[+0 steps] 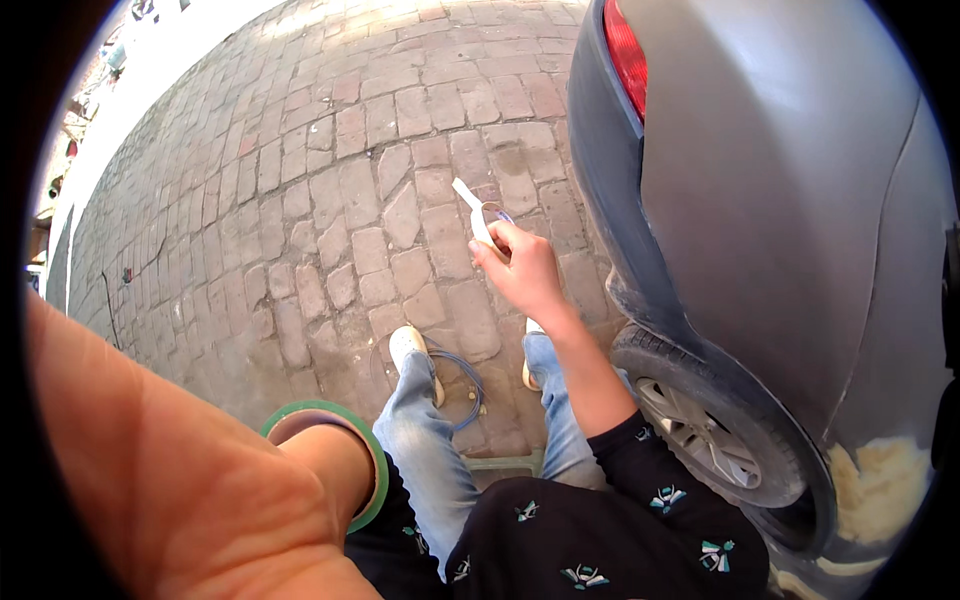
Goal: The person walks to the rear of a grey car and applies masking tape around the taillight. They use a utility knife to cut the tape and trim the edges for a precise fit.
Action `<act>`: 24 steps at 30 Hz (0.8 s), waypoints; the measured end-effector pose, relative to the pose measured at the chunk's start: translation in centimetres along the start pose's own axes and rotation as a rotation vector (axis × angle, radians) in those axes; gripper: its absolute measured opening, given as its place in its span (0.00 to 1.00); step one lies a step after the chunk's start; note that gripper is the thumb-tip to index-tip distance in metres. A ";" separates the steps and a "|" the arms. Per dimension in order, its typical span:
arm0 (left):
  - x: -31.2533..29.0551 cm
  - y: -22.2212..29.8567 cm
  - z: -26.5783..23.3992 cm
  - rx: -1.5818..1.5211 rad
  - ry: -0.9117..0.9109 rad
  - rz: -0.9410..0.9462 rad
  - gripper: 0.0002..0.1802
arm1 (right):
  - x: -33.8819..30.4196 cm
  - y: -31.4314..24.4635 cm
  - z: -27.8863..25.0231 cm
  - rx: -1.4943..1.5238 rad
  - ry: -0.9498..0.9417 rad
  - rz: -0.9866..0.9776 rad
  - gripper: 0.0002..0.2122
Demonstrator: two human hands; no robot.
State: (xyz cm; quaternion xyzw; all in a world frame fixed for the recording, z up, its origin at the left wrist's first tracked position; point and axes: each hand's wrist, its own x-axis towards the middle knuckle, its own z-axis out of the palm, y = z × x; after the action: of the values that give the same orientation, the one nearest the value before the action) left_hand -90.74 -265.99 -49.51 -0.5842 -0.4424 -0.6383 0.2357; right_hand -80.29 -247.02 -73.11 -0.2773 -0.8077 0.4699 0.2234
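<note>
My right hand (520,268) is closed around a small roll of pale tape (482,230), held over the paving ahead of my knees. A loose whitish strip sticks up from the roll, away from my fingers. Very near the camera, my left hand (190,470) fills the lower left, and its fingers are cut off by the frame's edge. Around my left wrist hangs a green ring (372,470) with a brownish inner side, like a roll of tape. To the right of my right hand stands a grey car (770,200), its dark bumper closest.
The car's rear wheel (715,430) is beside my right leg, and a red tail light (627,60) sits higher up. A yellowish filler patch (880,485) marks the body behind the wheel. A blue cable (475,385) curves over the brick paving (350,210) between my shoes.
</note>
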 end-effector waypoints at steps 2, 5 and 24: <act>0.2 0.3 0.2 -0.007 -0.001 -0.004 0.20 | -0.1 -0.2 0.0 -0.013 0.002 -0.017 0.10; -0.1 0.7 0.0 -0.015 -0.012 -0.001 0.20 | -0.4 -0.6 -0.2 -0.019 0.016 -0.017 0.10; -0.3 2.7 1.2 0.000 0.098 -0.032 0.16 | 0.4 -0.5 0.0 0.176 0.079 0.052 0.09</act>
State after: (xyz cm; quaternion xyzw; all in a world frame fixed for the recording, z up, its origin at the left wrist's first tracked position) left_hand -87.89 -266.40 -49.08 -0.5451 -0.4396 -0.6699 0.2467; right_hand -80.70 -246.92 -72.66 -0.2958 -0.7465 0.5332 0.2664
